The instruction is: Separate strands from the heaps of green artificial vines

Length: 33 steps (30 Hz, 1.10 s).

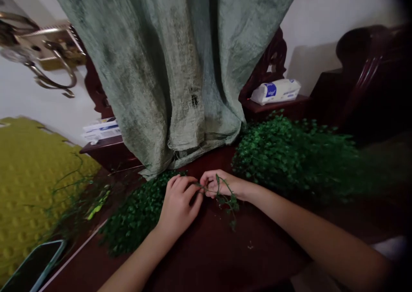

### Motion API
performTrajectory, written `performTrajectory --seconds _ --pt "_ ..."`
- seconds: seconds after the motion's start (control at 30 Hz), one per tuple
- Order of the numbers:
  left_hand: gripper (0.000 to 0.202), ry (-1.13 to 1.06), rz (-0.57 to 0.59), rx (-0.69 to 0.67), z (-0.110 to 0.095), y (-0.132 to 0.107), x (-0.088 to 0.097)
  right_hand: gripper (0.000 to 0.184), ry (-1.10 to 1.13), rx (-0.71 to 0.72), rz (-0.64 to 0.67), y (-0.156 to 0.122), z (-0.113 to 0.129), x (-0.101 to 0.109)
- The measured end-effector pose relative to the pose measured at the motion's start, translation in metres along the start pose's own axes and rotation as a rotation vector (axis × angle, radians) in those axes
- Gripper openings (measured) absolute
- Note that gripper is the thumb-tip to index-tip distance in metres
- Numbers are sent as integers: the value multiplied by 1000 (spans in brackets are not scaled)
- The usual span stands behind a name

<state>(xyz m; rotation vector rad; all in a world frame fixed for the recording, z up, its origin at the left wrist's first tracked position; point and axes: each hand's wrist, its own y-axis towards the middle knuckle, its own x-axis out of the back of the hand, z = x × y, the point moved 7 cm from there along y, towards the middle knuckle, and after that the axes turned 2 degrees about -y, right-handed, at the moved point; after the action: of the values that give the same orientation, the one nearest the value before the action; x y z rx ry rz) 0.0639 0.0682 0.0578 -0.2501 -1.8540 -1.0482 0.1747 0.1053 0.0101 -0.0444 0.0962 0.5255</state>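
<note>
My left hand [182,199] and my right hand [219,184] meet near the middle of the dark red wooden seat. Between their fingertips runs a thin green plant sprig [232,204], pinched by both; its leafy end droops over my right palm and down past the wrist. Under and left of my left hand lies a pile of small-leaved green stems [128,223]. A larger leafy green heap [289,154] rests to the right, behind my right forearm.
A worn grey-green woven sack [180,68] stands behind my hands. Tissue packs [278,91] sit on the right armrest and left ledge [111,152]. Loose stems [74,202] and a phone [38,266] lie at left, near a yellow foam mat [25,176].
</note>
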Motion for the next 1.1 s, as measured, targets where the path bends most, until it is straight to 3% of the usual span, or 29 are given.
performTrajectory --seconds 0.07,0.17,0.27,0.37,0.47,0.67,0.83,1.1 --pt "11 53 -46 5 -5 0 3 16 35 20 9 -1 2 1" --pt "15 205 -230 1 -16 -4 16 17 68 27 -5 -1 6 4" --pt "20 222 -378 -101 -28 -11 24 17 130 26 -26 -4 13 6" --pt "21 110 -298 -222 -32 -13 16 15 175 21 -26 -9 22 4" --pt "24 16 -218 -246 -28 -14 8 12 167 16 -26 -13 28 1" --pt "27 -97 -297 -138 -23 -15 15 13 273 -24 11 -11 21 -3" --pt "24 -101 -271 -25 -16 -11 16 15 346 18 27 -9 21 -1" --pt "12 -169 -249 -39 -17 -6 15 19 330 -21 72 -11 17 -7"
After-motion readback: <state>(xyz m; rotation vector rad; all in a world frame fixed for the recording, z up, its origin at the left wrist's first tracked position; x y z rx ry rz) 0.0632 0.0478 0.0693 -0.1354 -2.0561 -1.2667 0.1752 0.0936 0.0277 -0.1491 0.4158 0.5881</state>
